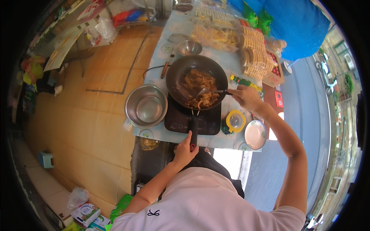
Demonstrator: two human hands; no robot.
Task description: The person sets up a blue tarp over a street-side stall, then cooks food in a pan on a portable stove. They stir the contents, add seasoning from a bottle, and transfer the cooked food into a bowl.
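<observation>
A dark wok (176, 78) sits on a black induction cooktop (176, 124). My left hand (185, 150) grips the wok's black handle (194, 127). Brown cooked food in pieces (199, 80) lies across the wok's bottom and its near right side. From the right, my right hand (247, 96) holds a metal spatula (215, 91) by its dark handle, and the blade rests among the food. Below my right forearm stand a jar with a yellow-rimmed lid (235, 120) and a pale bowl (255, 135).
A large steel basin (146, 106) stands left of the cooktop, and a smaller steel bowl (189, 48) behind the wok. A wooden-handled tool (165, 69) lies beside the wok. Stacked packaged biscuits (254, 55) and a cardboard box of red items (274, 70) line the table's far right. A person (37, 72) is at far left.
</observation>
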